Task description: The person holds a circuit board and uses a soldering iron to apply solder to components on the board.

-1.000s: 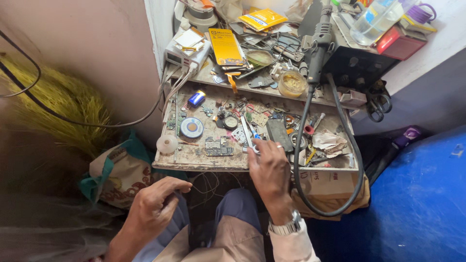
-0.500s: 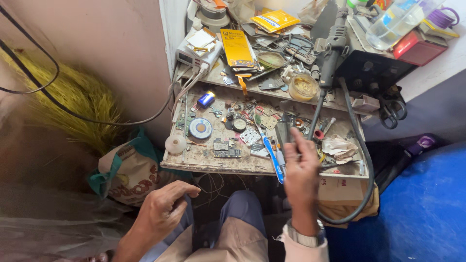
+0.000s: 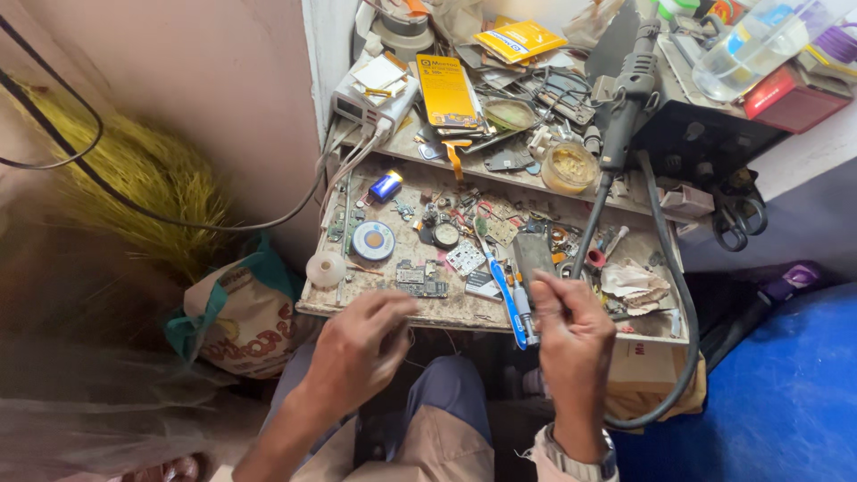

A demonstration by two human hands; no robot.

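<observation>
Since the earlier frame, both hands have come up from the lap to the front edge of the cluttered bench tray [image 3: 393, 308], and the right one has lifted the blue tool off the tray surface.

Left to right: a straw broom [image 3: 152, 178] leans against the wall, above a printed bag with green handles [image 3: 241, 317]. My left hand [image 3: 357, 344] hangs just below the tray edge, fingers curled inward with the tips close together; I cannot tell whether they pinch anything. Above it lie a small circuit board [image 3: 420, 281] and a round solder reel [image 3: 373, 241]. My right hand [image 3: 571, 335] closes thumb and fingertips on the blue-handled tool [image 3: 511, 299], which sits at the tray's front edge beside a dark phone-like slab [image 3: 533, 254]. A thick black hose [image 3: 665, 295] loops down the right side from the hot-air handpiece [image 3: 629, 89].

Orientation: the tool's long axis runs steeply, nearly top to bottom of the view, its upper end tilted slightly left and away from me, its lower end toward my lap. Which end carries the working tip I cannot make out.

Handling, as I judge it: I keep the grip near the lower end so the shaft stays steady, bring the left hand up close to brace the work, and keep the wrist clear of the hose.
</observation>
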